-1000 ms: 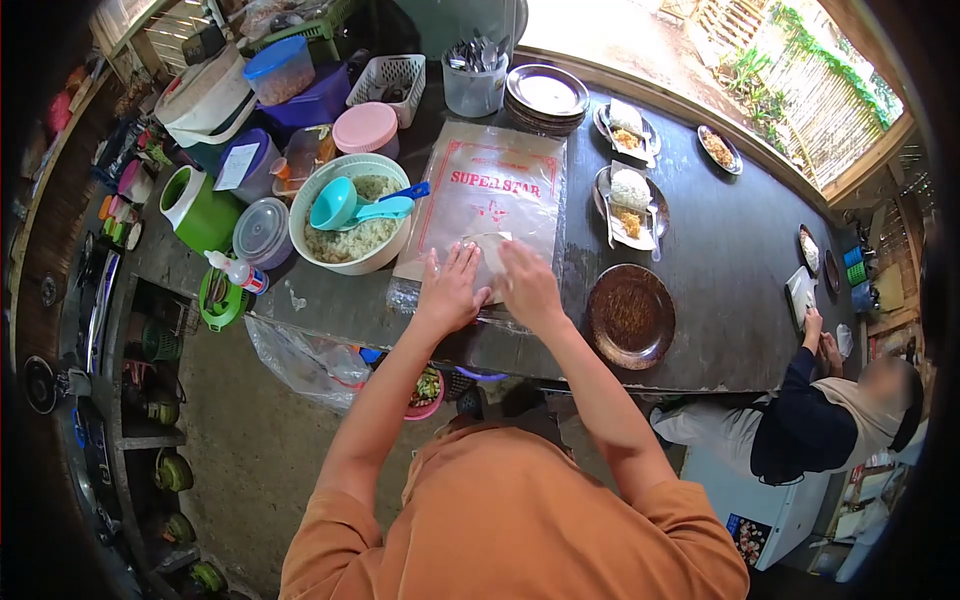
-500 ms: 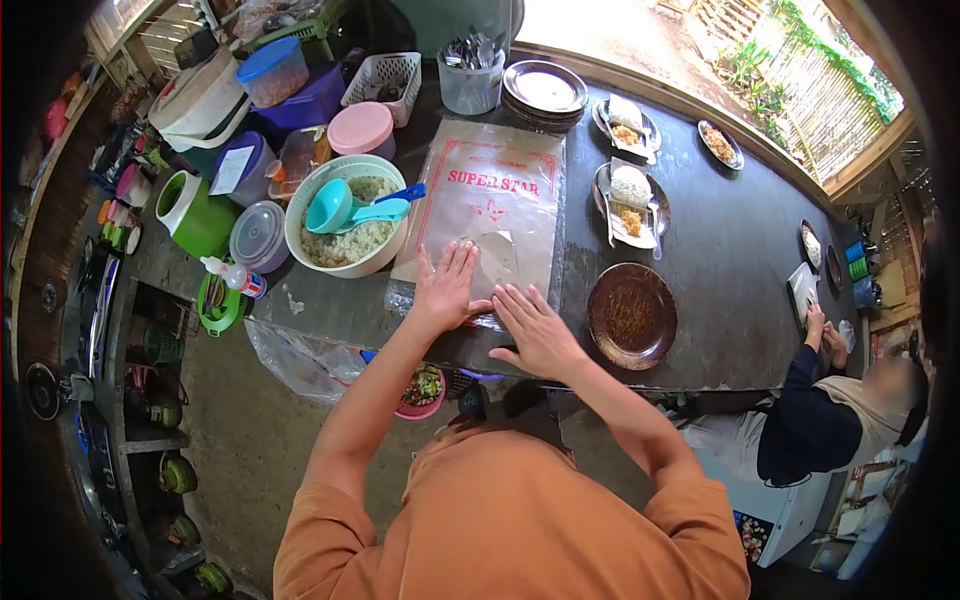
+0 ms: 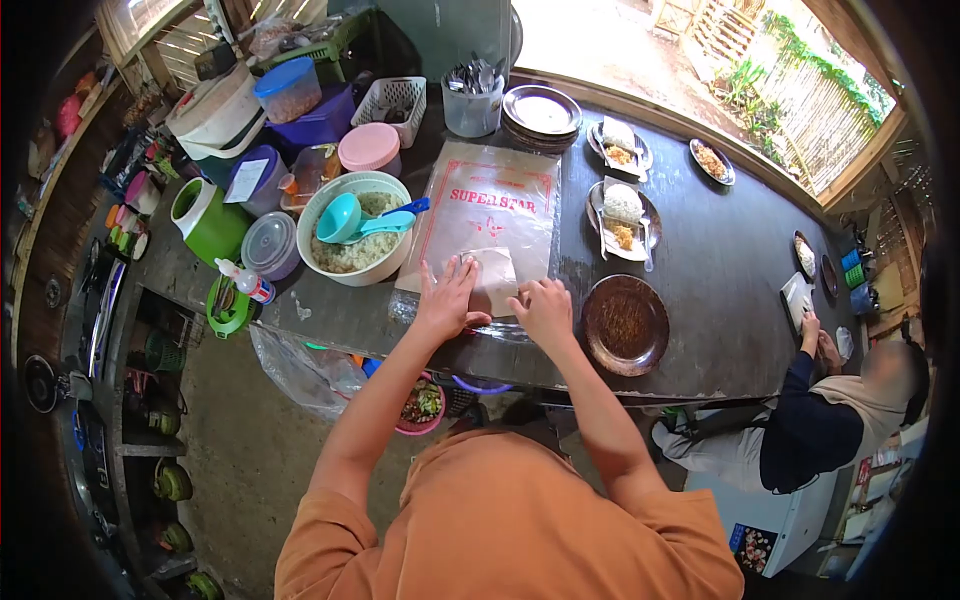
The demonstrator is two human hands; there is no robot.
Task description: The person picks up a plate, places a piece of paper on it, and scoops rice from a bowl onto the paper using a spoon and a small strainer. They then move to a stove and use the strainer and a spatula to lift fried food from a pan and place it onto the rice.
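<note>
Item count

Own hands 2: left hand (image 3: 448,302), right hand (image 3: 545,313). Co-worker (image 3: 812,438) 1. Brown paper piece (image 3: 496,275) 1. SUPER STAR packet (image 3: 495,202) 1. Plates with rice and orange topping (image 3: 655,224) 2. Plate of orange food (image 3: 731,179) 1. Large brown plate (image 3: 625,325) 1. Plate stack (image 3: 542,110) 1, pieces not countable. Rice bowl (image 3: 357,277) 1. Turquoise utensils (image 3: 343,216) 2. Pink-lidded tub (image 3: 370,148) 1. Cutlery bucket (image 3: 470,120) 1.

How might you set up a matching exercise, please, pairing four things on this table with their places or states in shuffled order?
Things:
1. Brown paper sheet
2. Rice bowl
3. Stack of plates
4. Round brown plate

Places or states:
A. Beside the cutlery container
B. Bare, to the right of the right hand
C. Under the fingers of the left hand
D. Holding turquoise utensils

Pairs: 1-C, 2-D, 3-A, 4-B
</note>
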